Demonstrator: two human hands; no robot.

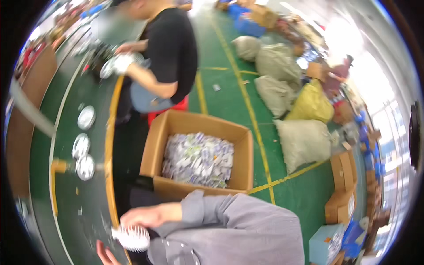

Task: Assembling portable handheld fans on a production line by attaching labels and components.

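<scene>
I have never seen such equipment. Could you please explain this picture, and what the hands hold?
There is no machine arm here: these are a person's bare hands. The camera sits on that person's head and looks down; its wide lens bends straight edges. The right hand holds a white, ribbed piece; the left hand, partly cut off, is near it. On the long green work surface lie three round whitish pieces. To its right, an open carton holds many small packet-like things. A co-worker in black is farther along.

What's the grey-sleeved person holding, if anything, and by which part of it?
A white ribbed piece, held by the right hand at its upper edge as pictured; the left hand, partly out of frame, appears empty.
</scene>
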